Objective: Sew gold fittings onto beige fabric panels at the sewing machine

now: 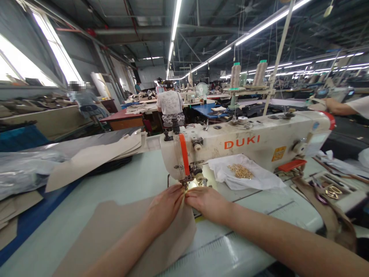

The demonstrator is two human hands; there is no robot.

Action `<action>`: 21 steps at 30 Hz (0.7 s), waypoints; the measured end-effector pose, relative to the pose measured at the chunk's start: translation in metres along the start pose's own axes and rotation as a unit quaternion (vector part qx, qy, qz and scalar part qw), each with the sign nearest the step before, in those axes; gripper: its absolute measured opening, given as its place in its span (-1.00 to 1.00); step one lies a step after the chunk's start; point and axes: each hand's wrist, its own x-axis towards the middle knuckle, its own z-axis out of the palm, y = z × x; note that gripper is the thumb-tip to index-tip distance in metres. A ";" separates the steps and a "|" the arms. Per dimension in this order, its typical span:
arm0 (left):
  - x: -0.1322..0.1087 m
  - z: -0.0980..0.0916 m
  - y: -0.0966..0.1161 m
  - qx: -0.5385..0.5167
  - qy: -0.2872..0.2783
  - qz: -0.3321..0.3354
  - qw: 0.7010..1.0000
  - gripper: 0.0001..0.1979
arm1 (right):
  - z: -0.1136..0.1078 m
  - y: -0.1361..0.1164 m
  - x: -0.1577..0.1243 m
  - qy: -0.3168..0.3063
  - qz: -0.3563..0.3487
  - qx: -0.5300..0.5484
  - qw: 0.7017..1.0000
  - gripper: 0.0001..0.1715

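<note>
A large beige panel, of fabric or leather, lies on the pale green table of the sewing machine. My left hand rests on the panel with its fingers together, gripping the edge just left of the needle area. From the other side, my right hand pinches the same edge. The fingertips of both hands nearly meet in front of the presser foot and partly hide it. A small lamp lights the spot behind them.
White paper holds a heap of small gold hardware pieces. To the right is a parts tray beside a brown strap. Beige panels and clear plastic lie left. A co-worker's arm shows at right.
</note>
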 end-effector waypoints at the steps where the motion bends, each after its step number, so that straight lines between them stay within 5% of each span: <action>1: 0.000 0.000 0.000 0.001 0.000 0.002 1.000 -0.69 | 0.000 0.000 0.000 -0.001 0.002 0.001 1.000 -0.85; 12: 0.002 0.001 0.002 0.015 -0.006 -0.011 1.000 -0.70 | 0.003 0.003 -0.002 0.012 0.004 0.020 1.000 -0.87; 21: -0.056 -0.023 0.023 -0.018 -0.020 -0.079 0.996 -0.70 | 0.007 -0.019 -0.007 0.053 -0.104 0.026 0.993 -0.79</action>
